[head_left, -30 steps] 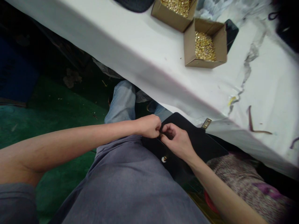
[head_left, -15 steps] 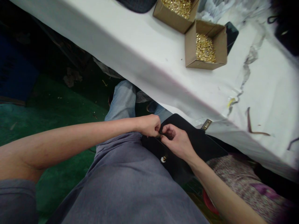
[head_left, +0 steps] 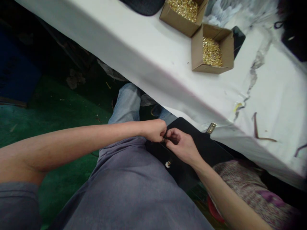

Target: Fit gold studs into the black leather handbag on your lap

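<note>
Across my lap lies a black bag point(head_left: 206, 150) with a metal clasp plate point(head_left: 211, 128) at the edge of its flap. Lower on the bag is a small white and gold fitting point(head_left: 168, 164). My left hand point(head_left: 155, 130) is closed, thumb and fingers pressed together at the bag's near left part. Facing it, my right hand point(head_left: 183, 145) pinches with curled fingers at the same spot. The fingertips almost meet around a tiny dark piece, mostly hidden, whose kind I cannot tell.
A white-covered table point(head_left: 153, 57) runs diagonally ahead. On it stand two cardboard boxes of small gold-coloured parts, one nearer point(head_left: 212, 52) and one farther point(head_left: 183, 14), plus a thin brown strip point(head_left: 257, 127) and plastic wrapping point(head_left: 223, 12). Another person's patterned sleeve point(head_left: 249, 182) is close at right.
My hands stay together at the same place on the bag, with only a slight shift of the left hand. The whole view has moved a little.
</note>
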